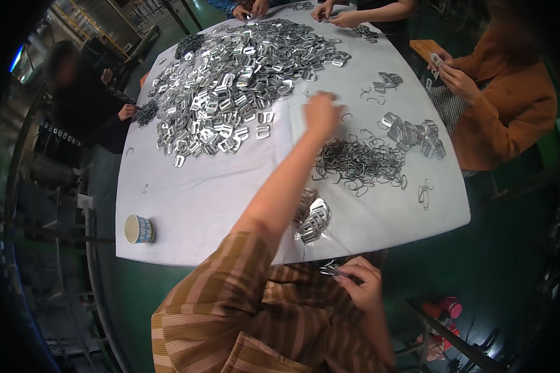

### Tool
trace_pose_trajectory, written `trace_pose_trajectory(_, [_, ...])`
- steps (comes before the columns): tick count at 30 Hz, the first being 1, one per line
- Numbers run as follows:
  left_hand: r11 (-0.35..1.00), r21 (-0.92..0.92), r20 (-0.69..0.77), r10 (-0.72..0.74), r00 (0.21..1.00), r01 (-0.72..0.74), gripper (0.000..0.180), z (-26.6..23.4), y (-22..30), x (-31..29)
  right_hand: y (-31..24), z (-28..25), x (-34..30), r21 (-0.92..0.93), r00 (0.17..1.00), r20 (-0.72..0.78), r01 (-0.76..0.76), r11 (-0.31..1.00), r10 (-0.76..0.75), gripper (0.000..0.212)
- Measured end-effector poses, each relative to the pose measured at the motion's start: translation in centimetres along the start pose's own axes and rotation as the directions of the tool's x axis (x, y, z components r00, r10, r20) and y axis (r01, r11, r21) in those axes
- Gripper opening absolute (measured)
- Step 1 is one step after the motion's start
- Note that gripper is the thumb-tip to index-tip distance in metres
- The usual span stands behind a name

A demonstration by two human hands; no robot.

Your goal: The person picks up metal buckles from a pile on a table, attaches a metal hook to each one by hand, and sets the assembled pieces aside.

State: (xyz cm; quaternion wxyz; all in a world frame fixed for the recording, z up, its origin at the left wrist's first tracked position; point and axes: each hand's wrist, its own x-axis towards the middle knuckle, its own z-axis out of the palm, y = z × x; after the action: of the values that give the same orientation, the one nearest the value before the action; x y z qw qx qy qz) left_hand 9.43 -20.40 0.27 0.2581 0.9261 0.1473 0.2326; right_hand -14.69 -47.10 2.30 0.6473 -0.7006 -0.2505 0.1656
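Observation:
My left arm stretches out across the white-covered table (193, 199). At its end my left hand (322, 115) is blurred, and its fingers cannot be made out. It hovers beside a pile of bent wire hooks (362, 163) and close to the big heap of shiny metal slide buckles (230, 93). Low at the table's near edge, above my lap, my right hand (362, 281) is closed on a few metal buckles (331, 268). A small stack of buckles (314, 221) lies on the near part of the table, partly behind my left forearm.
A paper cup (139, 229) stands at the near left corner. More buckles (414, 133) and loose hooks (424, 194) lie to the right. Several people work around the table; one in a brown jacket (510, 105) sits at the right, another in dark clothes (84, 99) at the left.

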Motion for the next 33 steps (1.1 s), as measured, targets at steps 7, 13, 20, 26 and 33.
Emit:
trace_pose_trajectory(7, [0.909,0.392,-0.005,0.158,0.987,-0.143,0.018,-9.2,-14.0,-3.5,0.6,0.2,0.4,0.039,0.995,0.049,-0.092,0.995,0.09,0.016])
trace_pose_trajectory(13, [0.983,0.124,-0.058,-0.13,0.99,0.137,0.015,-14.2,-12.0,-6.1,0.1,1.1,0.4,0.024,0.995,0.007,-0.101,0.995,0.101,0.015])
trace_pose_trajectory(20, [0.976,-0.104,0.337,-0.146,0.93,0.191,0.019,-15.8,-12.8,-10.0,0.4,1.3,-0.1,-0.002,0.998,0.044,-0.052,0.999,0.052,0.016])
trace_pose_trajectory(26, [0.979,0.205,0.05,-0.025,0.998,0.014,0.036,-11.9,-13.6,-8.1,-0.7,2.1,0.1,0.021,0.995,0.054,-0.084,0.996,0.083,0.017])
trace_pose_trajectory(33, [0.996,-0.038,0.33,-0.068,0.942,0.085,0.036,-15.2,-14.1,-8.9,-0.9,2.5,-0.5,0.007,0.997,0.046,-0.056,0.998,0.055,0.016])
